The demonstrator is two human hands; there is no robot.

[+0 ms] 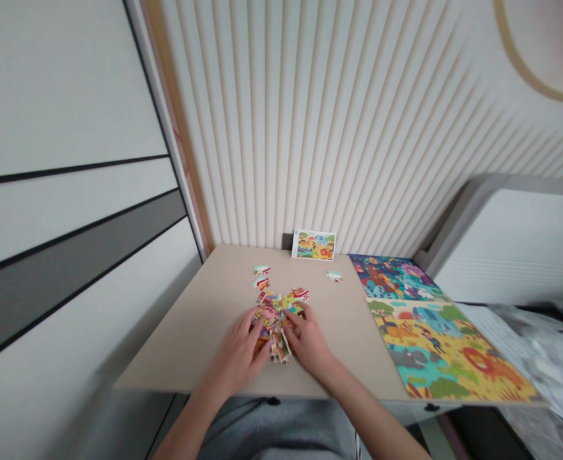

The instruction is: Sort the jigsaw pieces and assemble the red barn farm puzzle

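Observation:
A heap of colourful jigsaw puzzle pieces (276, 306) lies on the beige table (204, 313) in front of me. My left hand (243, 348) rests at the heap's left side, its fingers apart and touching the pieces. From the right, my right hand (308, 340) reaches onto the same heap with fingers spread. Pale-backed pieces (279, 346) stand tilted between the two hands. Fingers partly cover the heap, so some pieces are hidden. Beyond it lie a few loose pieces (262, 271), and another loose piece (334, 276) is farther right.
A picture card (314, 245) with animals leans upright against the ribbed wall. Along the table's right side lie a yellow savanna puzzle (447, 348) and a dark blue animal puzzle (396, 278). Clear plastic wrapping (544, 348) is beyond the right edge; a white cabinet (70, 319) stands left.

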